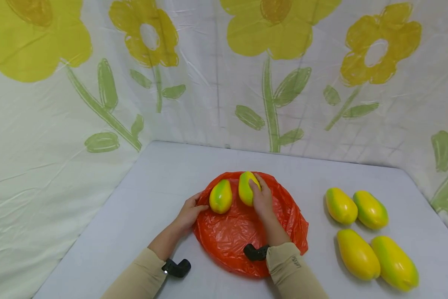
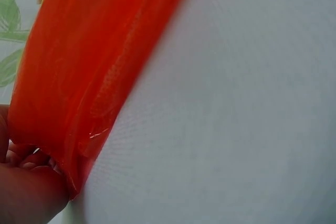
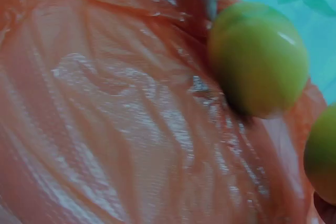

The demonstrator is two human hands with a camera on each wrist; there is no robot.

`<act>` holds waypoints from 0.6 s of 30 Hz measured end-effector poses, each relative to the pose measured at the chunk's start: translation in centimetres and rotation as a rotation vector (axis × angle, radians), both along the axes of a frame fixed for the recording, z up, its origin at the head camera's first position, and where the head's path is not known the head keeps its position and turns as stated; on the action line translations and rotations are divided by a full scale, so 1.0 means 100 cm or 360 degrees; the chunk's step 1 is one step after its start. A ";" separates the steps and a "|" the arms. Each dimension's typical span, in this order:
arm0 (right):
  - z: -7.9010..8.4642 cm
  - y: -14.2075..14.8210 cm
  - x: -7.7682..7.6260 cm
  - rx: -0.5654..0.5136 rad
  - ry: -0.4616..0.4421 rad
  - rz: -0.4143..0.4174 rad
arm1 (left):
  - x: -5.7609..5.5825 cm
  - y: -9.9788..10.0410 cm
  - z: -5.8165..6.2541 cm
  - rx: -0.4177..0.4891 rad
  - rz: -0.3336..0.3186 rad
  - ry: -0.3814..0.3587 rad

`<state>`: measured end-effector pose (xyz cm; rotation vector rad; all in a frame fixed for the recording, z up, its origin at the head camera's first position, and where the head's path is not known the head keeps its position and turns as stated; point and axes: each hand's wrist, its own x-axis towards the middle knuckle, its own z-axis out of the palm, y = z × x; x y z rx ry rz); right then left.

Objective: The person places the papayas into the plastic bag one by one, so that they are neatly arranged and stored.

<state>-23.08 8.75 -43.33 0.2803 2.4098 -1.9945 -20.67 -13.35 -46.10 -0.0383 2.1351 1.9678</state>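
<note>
An opened red plastic bag (image 1: 231, 236) lies spread on the table, its rim forming a rough ring. My left hand (image 1: 189, 212) grips the bag's left edge; the left wrist view shows the fingers curled at the red film (image 2: 79, 77). Inside the bag, close to that hand, rests a yellow-green papaya (image 1: 220, 197), also in the right wrist view (image 3: 260, 61). My right hand (image 1: 262, 199) holds a second papaya (image 1: 246, 189) over the bag's far side, thumb on top. Part of this held papaya (image 3: 323, 156) shows at the right wrist view's edge.
On the right of the white table (image 1: 153, 178) are several more papayas: a back pair (image 1: 341, 206) and a front pair (image 1: 358, 254). A flower-print cloth (image 1: 205, 104) hangs behind the table and at its sides. Black wrist cameras (image 1: 177, 268) sit at both cuffs.
</note>
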 end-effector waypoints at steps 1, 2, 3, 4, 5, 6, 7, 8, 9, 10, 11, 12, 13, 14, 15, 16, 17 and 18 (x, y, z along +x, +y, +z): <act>-0.001 -0.002 0.000 -0.0001 -0.0011 0.0002 | 0.000 0.000 0.000 -0.0003 -0.0002 -0.0002; -0.002 -0.003 0.001 0.0005 -0.0013 0.0000 | 0.000 -0.001 -0.001 -0.0003 -0.0002 -0.0003; -0.003 -0.004 0.001 0.0007 -0.0014 -0.0005 | 0.000 -0.001 0.000 0.0000 -0.0003 -0.0003; -0.004 -0.005 0.001 0.0015 -0.0005 -0.0010 | 0.000 -0.001 0.000 0.0001 -0.0001 -0.0003; -0.004 -0.006 0.001 0.0024 -0.0008 -0.0015 | 0.000 -0.001 0.000 0.0001 -0.0001 -0.0003; -0.005 -0.007 0.000 0.0029 -0.0005 -0.0022 | 0.000 -0.001 0.000 -0.0007 0.0001 -0.0002; -0.007 -0.008 -0.001 0.0035 0.0004 -0.0027 | 0.001 -0.001 0.000 -0.0014 0.0000 0.0002; -0.008 -0.009 -0.001 0.0044 0.0015 -0.0029 | 0.001 -0.001 0.000 -0.0014 0.0000 0.0005; -0.008 -0.010 -0.002 0.0047 0.0030 -0.0029 | 0.001 0.000 0.000 -0.0016 -0.0001 0.0009; -0.009 -0.011 -0.003 0.0055 0.0038 -0.0030 | 0.001 0.000 0.001 -0.0019 0.0001 0.0006; -0.010 -0.012 -0.004 0.0061 0.0035 -0.0022 | 0.001 0.000 0.001 -0.0021 0.0001 0.0007; -0.011 -0.013 -0.004 0.0075 0.0044 -0.0012 | 0.001 0.000 0.001 -0.0025 0.0002 0.0005; -0.011 -0.014 -0.004 0.0079 0.0046 0.0002 | 0.001 0.000 0.001 -0.0027 0.0003 0.0002; -0.011 -0.015 -0.004 0.0082 0.0043 0.0014 | 0.001 0.000 0.001 -0.0025 0.0003 -0.0004; -0.012 -0.016 -0.004 0.0076 0.0036 0.0026 | 0.001 0.000 0.001 -0.0028 -0.0001 -0.0004; -0.012 -0.017 -0.003 0.0075 0.0023 0.0034 | 0.001 0.000 0.001 -0.0027 0.0001 -0.0013; -0.013 -0.017 -0.003 0.0066 0.0018 0.0044 | 0.001 0.000 0.001 -0.0027 -0.0001 -0.0015; -0.013 -0.018 -0.002 0.0057 0.0019 0.0048 | 0.001 0.000 0.001 -0.0027 -0.0002 -0.0020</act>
